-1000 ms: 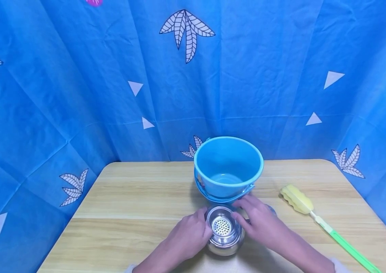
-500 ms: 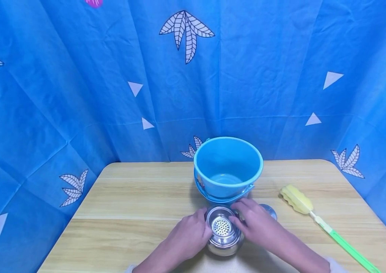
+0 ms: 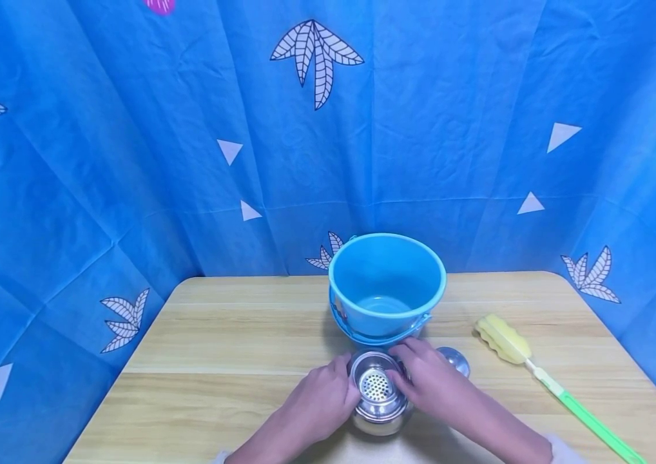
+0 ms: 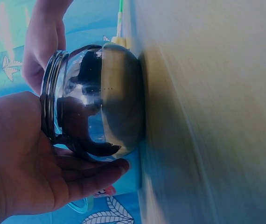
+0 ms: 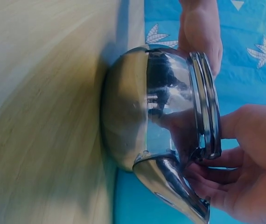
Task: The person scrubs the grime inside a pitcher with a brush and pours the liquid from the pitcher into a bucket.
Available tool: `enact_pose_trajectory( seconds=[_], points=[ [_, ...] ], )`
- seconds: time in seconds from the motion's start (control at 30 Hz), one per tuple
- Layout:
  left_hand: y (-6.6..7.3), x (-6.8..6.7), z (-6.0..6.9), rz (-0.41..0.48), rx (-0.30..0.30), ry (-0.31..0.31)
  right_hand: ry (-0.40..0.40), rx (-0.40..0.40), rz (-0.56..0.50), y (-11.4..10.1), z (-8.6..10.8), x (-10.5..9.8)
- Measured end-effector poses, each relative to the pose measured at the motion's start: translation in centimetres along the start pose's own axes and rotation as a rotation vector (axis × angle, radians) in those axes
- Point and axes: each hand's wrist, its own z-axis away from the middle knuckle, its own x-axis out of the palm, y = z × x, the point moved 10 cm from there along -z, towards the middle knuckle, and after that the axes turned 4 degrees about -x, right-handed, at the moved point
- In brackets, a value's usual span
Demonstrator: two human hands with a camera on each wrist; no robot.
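A shiny stainless steel teapot (image 3: 382,425) stands upright on the table, its top uncovered. In its mouth sits a perforated metal strainer (image 3: 376,385). My left hand (image 3: 323,396) grips the teapot at its left side, thumb at the rim and fingers by the dark handle (image 4: 93,148). From the other side my right hand (image 3: 429,377) pinches the rim of the strainer, thumb on top; its fingers lie beside the spout (image 5: 168,184). A round metal lid (image 3: 454,361) lies just behind my right hand, partly hidden by it.
A blue bucket (image 3: 387,277) with its handle lowered stands right behind the teapot. On the right lies a yellow sponge brush (image 3: 503,339) with a green handle (image 3: 600,428). A blue patterned curtain (image 3: 438,129) surrounds the wooden table (image 3: 218,341).
My right hand has shifted slightly left, its thumb moving further over the strainer's rim, and more of the lid shows. My left hand has stayed in place on the teapot.
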Motion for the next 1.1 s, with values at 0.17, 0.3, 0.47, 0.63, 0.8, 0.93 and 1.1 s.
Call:
enact_pose_trajectory(
  seconds=[0.17, 0.3, 0.47, 0.63, 0.8, 0.93, 1.1],
  points=[
    [0.0, -0.1, 0.0, -0.002, 0.007, 0.01, 0.011, 0.006, 0.021, -0.3, -0.2, 0.2],
    [0.0, 0.0, 0.0, -0.006, 0.007, 0.008, 0.041, 0.0, 0.054, -0.6, -0.2, 0.1],
    [-0.2, 0.3, -0.2, -0.006, -0.002, -0.007, 0.059, 0.022, 0.087, -0.8, -0.3, 0.2],
    [-0.2, 0.4, -0.2, -0.006, 0.0, -0.009, 0.064, 0.047, 0.126, -0.9, -0.4, 0.3],
    [-0.3, 0.4, -0.3, 0.003, -0.003, -0.01, 0.085, 0.055, 0.168, -1.1, -0.5, 0.1],
    [-0.3, 0.4, -0.3, 0.01, 0.002, 0.0, 0.1, 0.064, 0.185, -1.2, -0.7, 0.0],
    [-0.3, 0.4, -0.2, 0.012, -0.002, 0.0, 0.107, 0.071, 0.201, -1.3, -0.9, -0.1]
  ],
)
